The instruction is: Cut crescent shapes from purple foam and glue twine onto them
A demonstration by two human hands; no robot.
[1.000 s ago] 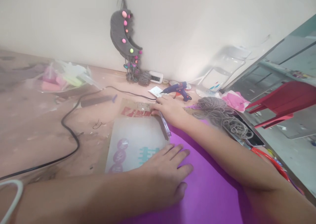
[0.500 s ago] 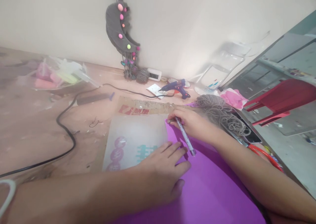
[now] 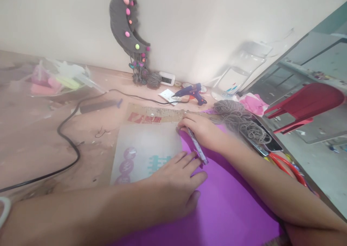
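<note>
Plastic bag holds coloured pieces; right grip holds a pen.

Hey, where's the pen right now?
In the head view, the pen is just right of centre, in the right hand, over the purple sheet.

R hand & pen pulled back twd person vs 1 sec ago: now off red print, at far L corner of purple sheet

On the brown cardboard we see red Chinese characters, the last apparently 康; the teal and purple print on the white sheet and the bottle's lettering we cannot read.
</note>
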